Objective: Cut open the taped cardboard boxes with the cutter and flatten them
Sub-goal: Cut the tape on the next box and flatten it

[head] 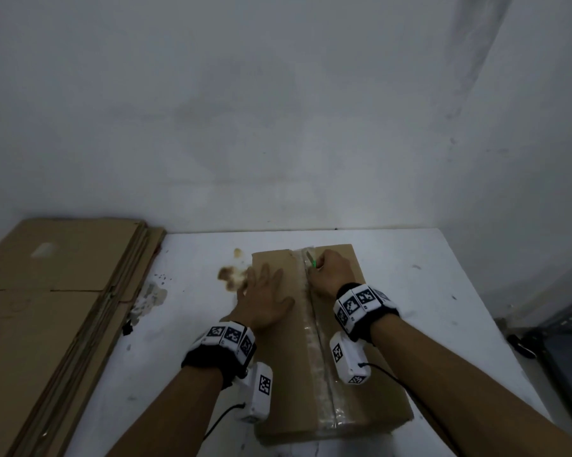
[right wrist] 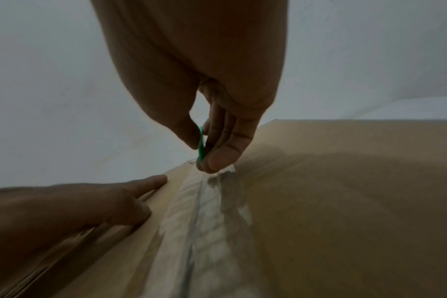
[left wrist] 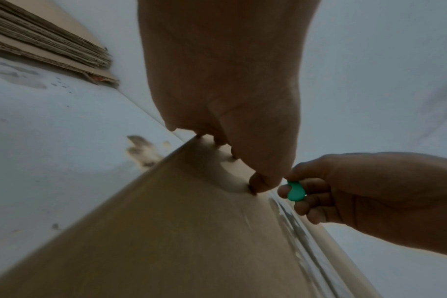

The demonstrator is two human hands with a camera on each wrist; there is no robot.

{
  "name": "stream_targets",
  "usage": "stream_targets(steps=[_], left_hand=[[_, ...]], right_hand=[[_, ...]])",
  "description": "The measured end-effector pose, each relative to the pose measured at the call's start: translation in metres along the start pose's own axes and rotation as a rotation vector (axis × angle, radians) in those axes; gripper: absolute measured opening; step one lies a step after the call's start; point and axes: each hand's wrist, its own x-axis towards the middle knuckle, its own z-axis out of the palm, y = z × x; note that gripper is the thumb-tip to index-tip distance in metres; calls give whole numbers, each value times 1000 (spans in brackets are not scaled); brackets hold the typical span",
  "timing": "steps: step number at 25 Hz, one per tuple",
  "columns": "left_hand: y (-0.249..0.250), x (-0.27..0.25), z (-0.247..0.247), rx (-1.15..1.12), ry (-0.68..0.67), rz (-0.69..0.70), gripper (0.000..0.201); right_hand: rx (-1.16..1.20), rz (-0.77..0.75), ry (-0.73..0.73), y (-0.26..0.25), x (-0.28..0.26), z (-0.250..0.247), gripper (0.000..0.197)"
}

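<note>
At the far left a stack of flattened brown cardboard sheets (head: pixel 57 291) lies beside the white counter (head: pixel 426 291), its layered edges too many and too blurred to count. On the counter, brown stains (head: pixel 232 275) mark the surface just left of the one closed brown cardboard box (head: pixel 278 374), which lies lengthwise away from the person. The left hand (head: pixel 261 301) lies flat on the box's left flap, its fingers (left wrist: pixel 262 181) straight and spread, tips touching the cardboard, holding nothing. Just right of it a single strip of clear tape (head: pixel 314 351) runs along the box's centre seam. At the far end of that seam the right hand (head: pixel 331 275) has its fingers (right wrist: pixel 222 159) curled and pinched on one small green-handled cutter (left wrist: pixel 296 191) (the thumb on one side, the fingers on the other), held edge-on right over the tape. The blade itself is too blurred to make out. The two hands are close together, with only the taped seam between them.
</note>
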Motion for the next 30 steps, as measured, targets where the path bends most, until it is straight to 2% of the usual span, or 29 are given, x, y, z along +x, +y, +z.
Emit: stream_targets(steps=[8, 13, 18, 21, 24, 30], left_hand=[[-8, 10, 3, -67, -109, 19, 73], [-7, 10, 1, -67, -141, 25, 73], [-6, 12, 1, -78, -148, 11, 71], [-6, 16, 3, -70, -151, -6, 70], [-6, 18, 5, -37, -136, -23, 69], [-3, 15, -3, -33, -187, -18, 74]], right_hand=[[-83, -40, 31, -13, 21, 14, 11], [-205, -54, -22, -14, 15, 14, 36], [-288, -73, -54, -13, 5, 11, 14], [-310, -89, -81, -17, -5, 7, 24], [-282, -45, -127, -15, -16, 7, 21], [-275, 5, -253, 8, -56, 3, 31]])
